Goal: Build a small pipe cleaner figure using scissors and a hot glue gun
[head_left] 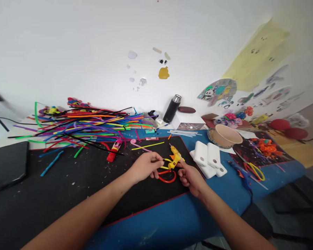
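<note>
On the black mat [94, 184], a yellow glue gun [175, 157] points up and away, between my two hands. My right hand [191, 177] is at its right side, index finger touching the gun and the other fingers curled. To its left, my left hand [147, 165] has its fingers bent into a pinch; whatever lies between the fingertips is too small to make out. Scissors with red and yellow handles [168, 178] lie beneath the gun, partly hidden by it and by my left hand.
Pipe cleaners [86, 123] in many colours are heaped at the back left. A red glue stick [114, 150], a black tablet [9, 165], white boxes [208, 158], a black bottle [172, 108], a bowl [227, 135] and a blue glue gun [242, 175] lie around.
</note>
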Motion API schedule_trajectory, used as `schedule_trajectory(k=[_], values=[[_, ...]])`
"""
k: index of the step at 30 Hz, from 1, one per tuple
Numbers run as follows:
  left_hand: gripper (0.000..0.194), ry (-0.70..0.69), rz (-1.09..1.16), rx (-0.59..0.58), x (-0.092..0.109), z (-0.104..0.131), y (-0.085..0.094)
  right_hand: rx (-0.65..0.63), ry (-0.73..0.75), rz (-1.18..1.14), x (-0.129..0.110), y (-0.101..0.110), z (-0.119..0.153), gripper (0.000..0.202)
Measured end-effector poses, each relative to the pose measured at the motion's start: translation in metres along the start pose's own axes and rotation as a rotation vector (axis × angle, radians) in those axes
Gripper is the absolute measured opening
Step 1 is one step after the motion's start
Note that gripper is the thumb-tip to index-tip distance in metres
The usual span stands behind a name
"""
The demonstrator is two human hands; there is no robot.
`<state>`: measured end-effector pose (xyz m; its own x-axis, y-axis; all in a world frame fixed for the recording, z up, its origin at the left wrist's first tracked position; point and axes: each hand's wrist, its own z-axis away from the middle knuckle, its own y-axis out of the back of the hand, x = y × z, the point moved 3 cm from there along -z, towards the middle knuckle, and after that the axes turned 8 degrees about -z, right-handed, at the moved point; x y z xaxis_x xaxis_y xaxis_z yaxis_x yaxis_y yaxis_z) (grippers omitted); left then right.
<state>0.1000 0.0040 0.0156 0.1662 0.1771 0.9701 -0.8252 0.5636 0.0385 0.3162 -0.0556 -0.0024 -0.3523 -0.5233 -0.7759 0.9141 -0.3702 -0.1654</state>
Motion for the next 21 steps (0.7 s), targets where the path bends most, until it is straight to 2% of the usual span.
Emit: schedule_trajectory(k=[3, 7, 12, 18, 21], values=[[0.020, 0.092, 0.046, -0.030, -0.002, -0.022, -0.019, -0.030, -0.004, -0.036, 0.002, -0.002, 0.000, 0.043], [0.023, 0.130, 0.066, -0.037, -0.003, -0.034, -0.029, -0.057, -0.020, -0.090, 0.003, -0.003, -0.002, 0.041], [0.029, 0.151, 0.091, -0.031, 0.002, -0.029, -0.034, -0.099, -0.023, -0.162, 0.001, -0.003, -0.003, 0.039], [0.036, 0.126, 0.141, -0.031, 0.016, -0.018, -0.042, -0.127, 0.010, -0.146, 0.007, -0.002, -0.007, 0.060], [0.037, 0.105, 0.136, -0.044, 0.019, -0.013, -0.049, -0.129, 0.039, -0.163, 0.007, 0.000, -0.007, 0.057]])
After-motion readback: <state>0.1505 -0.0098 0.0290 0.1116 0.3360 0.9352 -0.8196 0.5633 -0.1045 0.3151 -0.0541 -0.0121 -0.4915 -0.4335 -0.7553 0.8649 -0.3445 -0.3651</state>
